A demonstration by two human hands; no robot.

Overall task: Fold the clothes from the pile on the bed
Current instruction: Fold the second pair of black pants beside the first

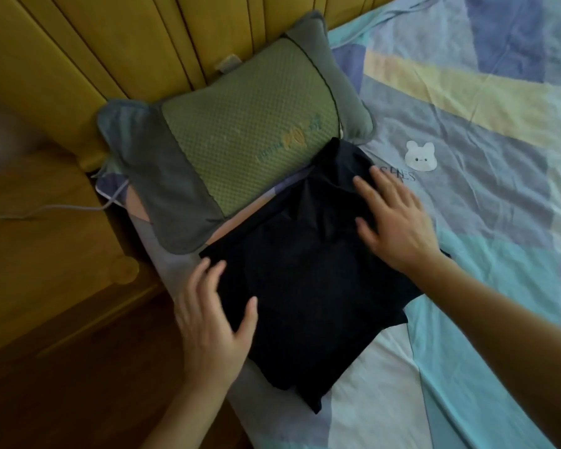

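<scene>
A black garment (305,280) lies folded into a rough rectangle on the bed, near its left edge and just below the pillow. My left hand (212,322) rests flat on the garment's lower left edge, fingers spread. My right hand (399,222) lies flat on its upper right part, fingers spread. Neither hand grips the cloth. No pile of other clothes shows in this view.
A green and grey pillow (234,147) leans at the yellow headboard (136,43), touching the garment's top corner. The patterned bedsheet (486,157) spreads out to the right. A wooden nightstand (46,254) with a white cable (55,210) stands left of the bed.
</scene>
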